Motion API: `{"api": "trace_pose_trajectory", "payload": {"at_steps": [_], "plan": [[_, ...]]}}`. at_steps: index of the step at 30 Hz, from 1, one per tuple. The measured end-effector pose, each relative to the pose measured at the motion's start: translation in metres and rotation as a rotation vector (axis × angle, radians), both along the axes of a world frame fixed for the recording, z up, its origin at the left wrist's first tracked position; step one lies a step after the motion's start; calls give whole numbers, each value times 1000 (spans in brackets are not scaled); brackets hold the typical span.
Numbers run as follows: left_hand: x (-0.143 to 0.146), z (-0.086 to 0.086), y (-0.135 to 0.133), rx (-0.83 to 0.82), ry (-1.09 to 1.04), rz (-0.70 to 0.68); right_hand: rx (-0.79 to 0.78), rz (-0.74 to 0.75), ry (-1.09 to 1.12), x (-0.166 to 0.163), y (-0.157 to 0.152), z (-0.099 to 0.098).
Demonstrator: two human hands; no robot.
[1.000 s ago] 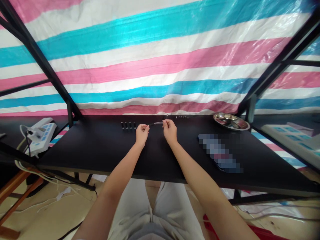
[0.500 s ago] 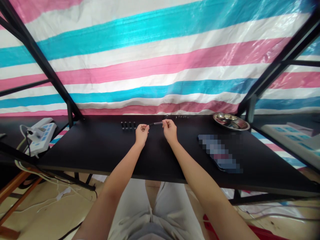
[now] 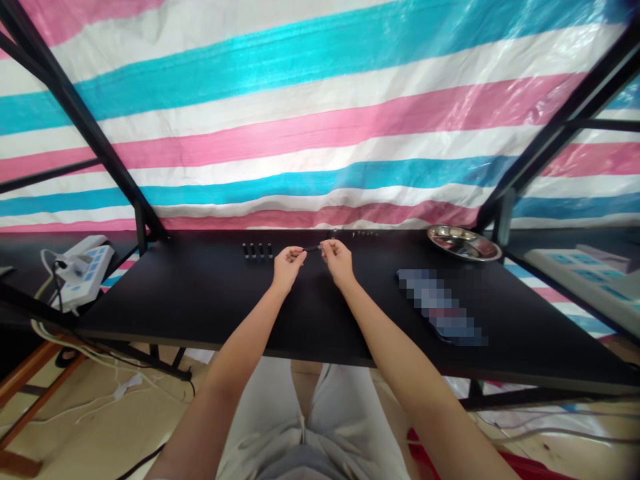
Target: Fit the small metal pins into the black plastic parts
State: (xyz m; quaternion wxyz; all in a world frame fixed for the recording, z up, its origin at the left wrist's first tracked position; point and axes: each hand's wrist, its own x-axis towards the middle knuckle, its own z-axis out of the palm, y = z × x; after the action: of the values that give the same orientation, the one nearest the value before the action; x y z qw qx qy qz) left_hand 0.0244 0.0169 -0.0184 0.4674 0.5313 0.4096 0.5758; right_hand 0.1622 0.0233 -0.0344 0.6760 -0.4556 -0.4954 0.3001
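Above the far middle of the black table (image 3: 200, 300), my left hand (image 3: 287, 265) and my right hand (image 3: 338, 260) are close together. Each has its fingers pinched. A thin dark rod-like piece (image 3: 314, 249) spans the small gap between them; my right fingers pinch one end and my left fingertips meet the other end. Just left of my left hand, a short row of small black upright pieces (image 3: 257, 251) stands on the table. Behind my right hand, several tiny dark pieces (image 3: 363, 235) lie near the back edge.
A round metal dish (image 3: 463, 243) sits at the back right of the table. A blurred flat object (image 3: 443, 307) lies to the right. A white power strip (image 3: 80, 267) with cables is off to the left. Black frame posts (image 3: 140, 227) rise at both back corners before a striped tarp.
My hands have drawn closer together: the left moved right and the right moved left, so the left fingertips now reach the rod's free end.
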Motion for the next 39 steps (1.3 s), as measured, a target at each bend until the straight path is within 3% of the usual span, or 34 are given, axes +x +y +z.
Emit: {"api": "trace_pose_trajectory", "payload": {"at_steps": [5,17,24,31,39], "plan": [[0,2,-2,-5,4,-30,-56,92,123,-3,-3,5],[1,-3,1,43,38,33,-116,187,137,-6,-5,6],[3,0,-4,89,86,33,-287,465,446,-9,-5,6],[1,2,-8,136,295,60,-402,671,519,-12,-8,8],[0,-1,-4,121,349,89,-485,617,541,-16,-7,5]]}}
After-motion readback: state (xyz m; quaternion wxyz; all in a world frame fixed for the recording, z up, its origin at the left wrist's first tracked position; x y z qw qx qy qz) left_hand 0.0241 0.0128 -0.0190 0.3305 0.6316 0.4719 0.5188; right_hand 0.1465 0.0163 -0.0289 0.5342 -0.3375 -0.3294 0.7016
